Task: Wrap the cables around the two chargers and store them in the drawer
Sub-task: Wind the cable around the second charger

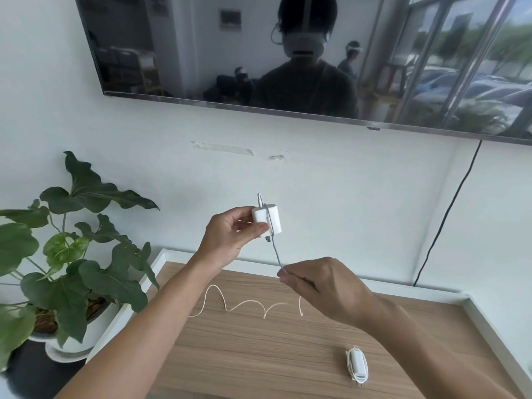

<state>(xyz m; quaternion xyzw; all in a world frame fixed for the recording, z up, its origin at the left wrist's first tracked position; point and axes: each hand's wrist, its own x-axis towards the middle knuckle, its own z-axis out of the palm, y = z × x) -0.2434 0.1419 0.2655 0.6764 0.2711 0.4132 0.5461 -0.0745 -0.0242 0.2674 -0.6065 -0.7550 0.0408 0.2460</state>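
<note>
My left hand [230, 234] holds a white charger [272, 218] up in the air in front of the wall. Its grey cable [275, 251] crosses the charger's face and runs down to my right hand [325, 286], which pinches it below and to the right. The rest of the cable [244, 305] lies in pale loose waves on the wooden tabletop [259, 355]. A second white charger [357, 365] lies at the near right of the table with its cable wound around it. No drawer is in view.
A potted plant [66, 254] with large green leaves stands in a white pot left of the table. A wall-mounted TV [288, 53] hangs above, with a black cord [449, 211] running down the wall at right. A white raised rim [495, 329] borders the table.
</note>
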